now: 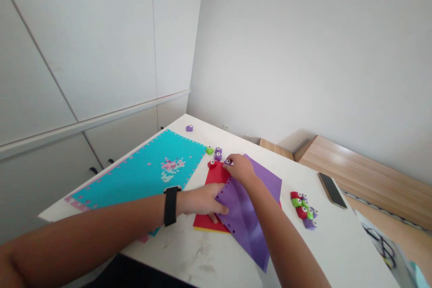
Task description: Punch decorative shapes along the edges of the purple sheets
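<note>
My left hand pinches the edge of a purple sheet of paper between thumb and fingers. Small punched holes run along that edge, and the sheet is bent upward. The fingers of my right hand are closed on a small purple craft punch just beyond the sheet's corner. Beneath lies a red sheet, with a strip of yellow paper showing under it. Close by stand a red punch, a green punch and two purple punches.
A blue sheet with holes along its edges carries a small heap of paper bits. One purple punch stands at the far corner. At right are a cluster of punches and a phone. White cabinets flank the left.
</note>
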Tool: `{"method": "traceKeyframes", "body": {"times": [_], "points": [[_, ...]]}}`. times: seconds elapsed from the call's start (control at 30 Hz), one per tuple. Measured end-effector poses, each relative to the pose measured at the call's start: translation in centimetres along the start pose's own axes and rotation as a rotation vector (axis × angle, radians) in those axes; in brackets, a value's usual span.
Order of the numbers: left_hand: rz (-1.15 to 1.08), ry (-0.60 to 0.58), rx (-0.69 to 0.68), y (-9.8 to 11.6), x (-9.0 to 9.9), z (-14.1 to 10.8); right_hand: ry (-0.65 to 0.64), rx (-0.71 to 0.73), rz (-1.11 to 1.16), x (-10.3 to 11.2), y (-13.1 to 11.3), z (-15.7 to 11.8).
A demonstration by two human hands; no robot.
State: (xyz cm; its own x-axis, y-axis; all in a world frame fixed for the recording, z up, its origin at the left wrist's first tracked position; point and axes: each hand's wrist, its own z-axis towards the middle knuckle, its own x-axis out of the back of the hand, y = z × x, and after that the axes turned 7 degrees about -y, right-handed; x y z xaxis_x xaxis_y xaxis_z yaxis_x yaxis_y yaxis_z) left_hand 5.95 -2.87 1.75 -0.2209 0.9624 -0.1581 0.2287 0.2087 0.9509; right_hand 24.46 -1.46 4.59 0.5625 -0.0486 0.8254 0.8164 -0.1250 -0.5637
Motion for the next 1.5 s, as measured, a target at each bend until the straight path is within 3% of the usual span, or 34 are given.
{"method": "traceKeyframes", "body": {"times": [0.17, 0.3, 0.47, 0.53, 0.6, 0.67, 0.73, 0.87, 1.07, 1.33, 1.5], "points": [[-0.042, 0.039, 0.01, 0.0, -0.1, 0.0, 0.013, 0.07, -0.08, -0.7, -0.1, 0.7], [-0.029, 0.053, -0.012, 0.1, 0.1, 0.1, 0.198, 0.106, -0.031, 1.9, 0.2, -1.6], [-0.015, 0.121, -0.099, 0.6, 0.4, 0.0, 0.497, -0.012, 0.005, 7.7, 3.8, -8.8], [-0.015, 0.178, -0.121, 0.8, 0.3, 0.0, 0.652, -0.187, -0.015, 9.6, 6.8, -12.3], [-0.009, 0.221, -0.13, 0.9, 0.3, 0.0, 0.697, -0.338, -0.114, 10.8, 10.5, -15.8], [-0.008, 0.232, -0.14, 0.9, 0.2, 0.1, 0.649, -0.43, -0.199, 11.1, 14.2, -18.9], [-0.015, 0.232, -0.153, 0.9, 0.2, 0.1, 0.535, -0.432, -0.197, 10.5, 17.3, -21.7], [-0.053, 0.274, -0.167, 0.9, 0.2, 0.2, 0.469, -0.438, -0.131, 8.2, 20.8, -25.4], [-0.054, 0.272, -0.17, 0.8, 0.4, 0.3, 0.511, -0.443, -0.126, 6.3, 21.7, -26.2], [-0.058, 0.279, -0.185, 0.8, 0.7, 0.3, 0.453, -0.368, -0.149, 5.8, 21.9, -25.0], [-0.077, 0.298, -0.177, 1.0, 0.5, 0.3, 0.422, -0.411, -0.125, 6.0, 21.5, -25.3]]}}
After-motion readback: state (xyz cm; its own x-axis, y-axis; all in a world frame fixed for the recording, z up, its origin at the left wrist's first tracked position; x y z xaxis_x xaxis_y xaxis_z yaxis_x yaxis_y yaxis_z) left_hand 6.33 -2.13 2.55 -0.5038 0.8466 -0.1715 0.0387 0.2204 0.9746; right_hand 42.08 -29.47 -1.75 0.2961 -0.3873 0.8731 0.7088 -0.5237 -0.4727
